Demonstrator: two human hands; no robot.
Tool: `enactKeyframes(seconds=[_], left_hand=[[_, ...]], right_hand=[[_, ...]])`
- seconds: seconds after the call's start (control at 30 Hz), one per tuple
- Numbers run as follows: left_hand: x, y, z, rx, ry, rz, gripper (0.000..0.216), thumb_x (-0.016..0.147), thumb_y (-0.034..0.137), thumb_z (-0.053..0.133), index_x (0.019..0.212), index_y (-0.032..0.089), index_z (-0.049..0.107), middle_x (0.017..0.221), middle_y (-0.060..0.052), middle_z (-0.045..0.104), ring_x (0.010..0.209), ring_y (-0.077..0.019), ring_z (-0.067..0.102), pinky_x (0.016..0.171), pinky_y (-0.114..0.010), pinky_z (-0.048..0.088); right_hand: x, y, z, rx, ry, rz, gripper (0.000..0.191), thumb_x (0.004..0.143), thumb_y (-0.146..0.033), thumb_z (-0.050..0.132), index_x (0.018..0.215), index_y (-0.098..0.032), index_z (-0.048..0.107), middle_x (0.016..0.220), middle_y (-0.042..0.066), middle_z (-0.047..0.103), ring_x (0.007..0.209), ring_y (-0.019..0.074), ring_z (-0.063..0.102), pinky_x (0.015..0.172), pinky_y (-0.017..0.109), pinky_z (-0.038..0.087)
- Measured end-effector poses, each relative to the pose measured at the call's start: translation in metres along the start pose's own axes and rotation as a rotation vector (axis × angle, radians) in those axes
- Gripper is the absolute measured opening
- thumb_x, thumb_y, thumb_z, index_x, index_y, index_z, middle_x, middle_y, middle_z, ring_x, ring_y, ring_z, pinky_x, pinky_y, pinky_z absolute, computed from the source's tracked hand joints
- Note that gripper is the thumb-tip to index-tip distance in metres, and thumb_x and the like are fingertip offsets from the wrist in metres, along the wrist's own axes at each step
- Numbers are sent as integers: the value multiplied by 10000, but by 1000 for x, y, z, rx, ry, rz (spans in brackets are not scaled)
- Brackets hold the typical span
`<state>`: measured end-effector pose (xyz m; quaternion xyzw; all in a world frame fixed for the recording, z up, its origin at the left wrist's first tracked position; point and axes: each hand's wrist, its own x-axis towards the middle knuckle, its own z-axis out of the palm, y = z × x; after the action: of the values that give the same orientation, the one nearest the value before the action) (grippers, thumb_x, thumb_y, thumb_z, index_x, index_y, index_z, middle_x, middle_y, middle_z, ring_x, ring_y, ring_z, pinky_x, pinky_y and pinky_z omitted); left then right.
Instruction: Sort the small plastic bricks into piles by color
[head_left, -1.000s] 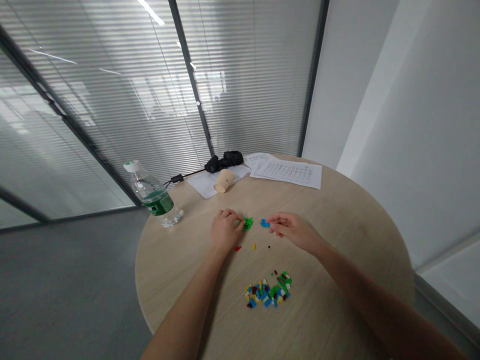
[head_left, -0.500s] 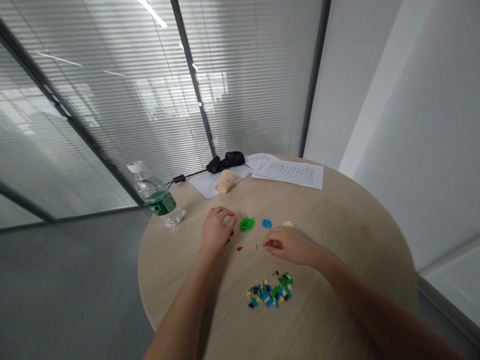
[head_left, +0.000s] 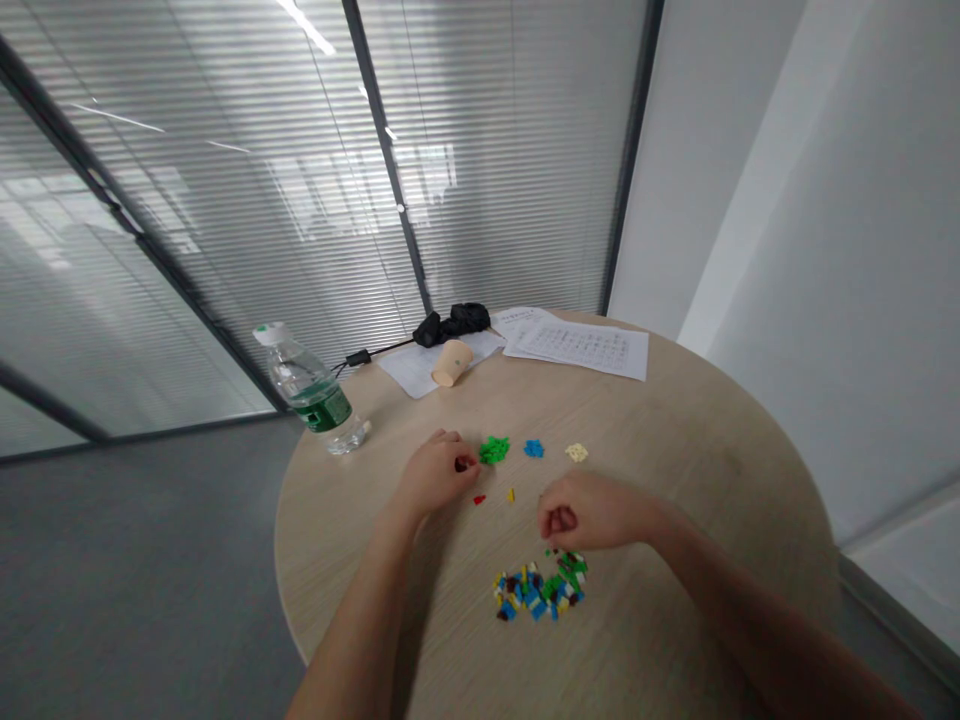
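My left hand (head_left: 441, 472) is closed with curled fingers just left of a small pile of green toy bricks (head_left: 494, 450); whatever its fingertips hold cannot be made out. Fingers bent inward, my right hand (head_left: 592, 510) hovers beyond the far edge of a mixed pile of toy bricks (head_left: 534, 592) in blue, green, yellow, brown and white. Its grip is too small to read. Between the hands lie red bricks (head_left: 479, 499) and a yellow brick (head_left: 511, 495). Farther back are blue bricks (head_left: 534, 449) and cream bricks (head_left: 577, 453).
A round wooden table (head_left: 720, 440) carries everything. At its left stands a water bottle (head_left: 319, 400). Toward the back are a paper cup (head_left: 452, 363) on its side, printed sheets (head_left: 585, 345) and a folded black umbrella (head_left: 457, 322). Glass panels with blinds rise behind.
My right hand has moved nearer to me and the mixed pile, uncovering the cream bricks. My left hand has come down slightly toward me, now covering the brown bricks seen beside it before.
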<state>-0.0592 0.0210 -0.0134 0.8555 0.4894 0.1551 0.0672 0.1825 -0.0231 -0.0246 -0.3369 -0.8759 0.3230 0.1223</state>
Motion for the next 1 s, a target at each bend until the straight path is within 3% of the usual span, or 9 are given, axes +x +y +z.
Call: enactKeyframes(seconds=[0.4,0.57,0.63,0.83,1.0], left_hand=[[2,5,1,-45,31,39,190,789,230,495,715,199,667,710,-40,625,728,-177,549,671,-275,412],[3,6,3,-117,40,53,176,810,232,502,729,192,653,741,-38,627,736,-171,551,663,-274,421],[4,9,4,-160,66,89,176,828,238,503,739,192,647,747,-35,628,738,-165,552,667,-272,423],[3,27,10,-188,344,289,268,872,422,508,851,175,612,747,-50,615,731,-162,543,662,-269,421],[1,41,13,-180,407,410,322,843,483,539,779,171,585,717,-48,607,703,-157,542,633,-256,415]], right_hand=[[1,8,5,0,-84,23,169,651,-94,620,749,-182,726,645,-5,648,548,95,558,508,171,386],[3,8,5,-4,-103,15,91,675,-132,648,725,-170,713,636,-3,628,549,98,539,515,187,375],[3,6,2,-1,-45,0,69,705,-152,638,724,-169,702,647,3,621,566,104,528,528,201,372],[5,-2,-11,307,451,46,110,784,-272,593,769,-178,646,708,10,604,615,115,503,566,224,395],[11,5,-5,571,447,75,179,738,-345,631,751,-167,635,676,2,580,605,117,493,560,237,383]])
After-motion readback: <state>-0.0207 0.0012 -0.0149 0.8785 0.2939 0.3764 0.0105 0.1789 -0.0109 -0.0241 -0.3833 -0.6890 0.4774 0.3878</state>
